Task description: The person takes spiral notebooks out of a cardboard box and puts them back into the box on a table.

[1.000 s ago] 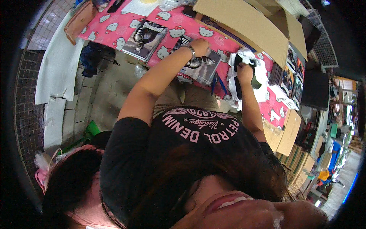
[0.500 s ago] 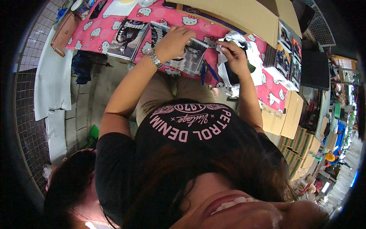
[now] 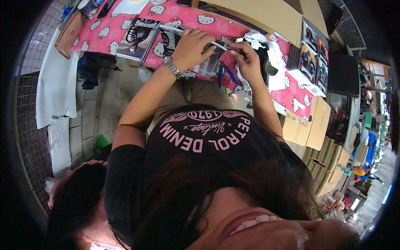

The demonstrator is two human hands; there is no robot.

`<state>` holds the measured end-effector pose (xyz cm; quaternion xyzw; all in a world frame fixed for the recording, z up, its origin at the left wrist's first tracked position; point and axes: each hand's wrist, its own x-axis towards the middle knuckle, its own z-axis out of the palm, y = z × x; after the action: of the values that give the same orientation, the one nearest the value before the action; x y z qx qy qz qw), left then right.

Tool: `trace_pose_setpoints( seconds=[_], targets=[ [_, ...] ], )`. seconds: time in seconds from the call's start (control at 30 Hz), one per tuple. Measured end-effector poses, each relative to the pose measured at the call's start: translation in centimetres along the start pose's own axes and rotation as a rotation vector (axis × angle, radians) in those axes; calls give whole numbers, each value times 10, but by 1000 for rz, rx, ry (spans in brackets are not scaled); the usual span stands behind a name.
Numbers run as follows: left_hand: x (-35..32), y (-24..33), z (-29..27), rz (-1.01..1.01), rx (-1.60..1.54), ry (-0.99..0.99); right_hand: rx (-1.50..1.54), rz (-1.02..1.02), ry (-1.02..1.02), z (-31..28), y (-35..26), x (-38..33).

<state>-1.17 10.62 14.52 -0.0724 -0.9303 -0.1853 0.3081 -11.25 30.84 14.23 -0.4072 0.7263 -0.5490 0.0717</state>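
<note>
A notebook (image 3: 207,66) with a dark grey picture cover lies on the pink table in front of me. My left hand (image 3: 193,48) rests across it, fingers bent over its far edge and thumb on the cover. At the notebook's right corner my right hand (image 3: 246,58) is pinched on a thin dark binding coil (image 3: 227,46), whose end is partly hidden by the fingers. Blue-handled pliers (image 3: 226,76) lie just below, between the notebook and my right wrist.
A spiral notebook (image 3: 139,39) lies to the left. White crumpled wrapping (image 3: 276,54) with black coils (image 3: 263,64) is beside my right forearm. Stacked notebooks (image 3: 309,62) stand farther right. A cardboard box (image 3: 266,16) borders the far side; a pink pouch (image 3: 71,33) sits far left.
My right hand has moved left from beside the white wrapping to the notebook's corner. My left hand has shifted slightly, its thumb now spread over the cover.
</note>
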Motion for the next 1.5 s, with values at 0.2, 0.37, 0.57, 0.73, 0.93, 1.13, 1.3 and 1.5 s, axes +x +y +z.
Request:
trace_pose_setpoints(
  seconds=[0.2, 0.37, 0.57, 0.73, 0.93, 1.13, 1.3, 1.5],
  targets=[
    [-2, 0, 0, -5, -11, -6, -94, -137, 114, 7, -9, -6],
    [0, 3, 3, -19, -10, -28, -140, -66, -37, 0, -7, -7],
    [4, 26, 15, 95, 155, -76, -116, 55, -35, -4, -20, -5],
    [5, 29, 16, 78, 184, -102, -241, -30, -50, -3, -24, 2],
    [-2, 21, 12, 34, 187, -181, -608, 373, 234, -47, 49, 9],
    [-12, 19, 0, -194, 271, -138, -946, 616, 172, -114, 150, -48],
    [-18, -2, -3, -121, 137, -188, 403, 276, -128, -46, 20, 17],
    [-14, -6, -7, -13, 110, -186, 673, 250, -598, -33, 4, 38]
  ],
)
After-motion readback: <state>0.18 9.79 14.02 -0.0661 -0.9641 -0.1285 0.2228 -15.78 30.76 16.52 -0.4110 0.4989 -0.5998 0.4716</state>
